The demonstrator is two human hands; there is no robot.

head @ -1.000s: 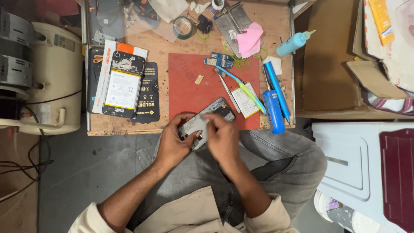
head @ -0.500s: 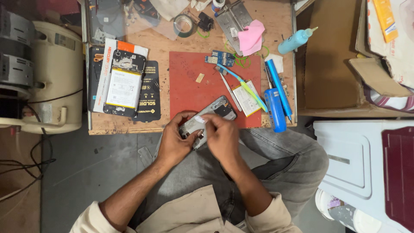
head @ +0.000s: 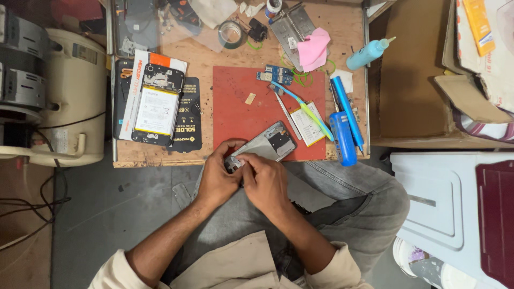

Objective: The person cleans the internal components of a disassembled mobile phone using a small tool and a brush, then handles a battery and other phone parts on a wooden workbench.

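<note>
Fingers of both hands were pinched together on the opened grey phone, held at the near edge of the red mat, half off the desk. Left hand gripped its end, right hand pressed on top. Risk, imo: a slip could drop the phone to the floor, or too much pressure could bend parts inside.

Phone-repair workshop: opened phone, tools, workbench.

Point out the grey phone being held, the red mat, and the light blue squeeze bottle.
grey phone (head: pixel 270 143), head view, on its bare back panel past the fingers.
red mat (head: pixel 241 120), head view, on a bare patch left of centre.
light blue squeeze bottle (head: pixel 365 54), head view, on its body.
</note>
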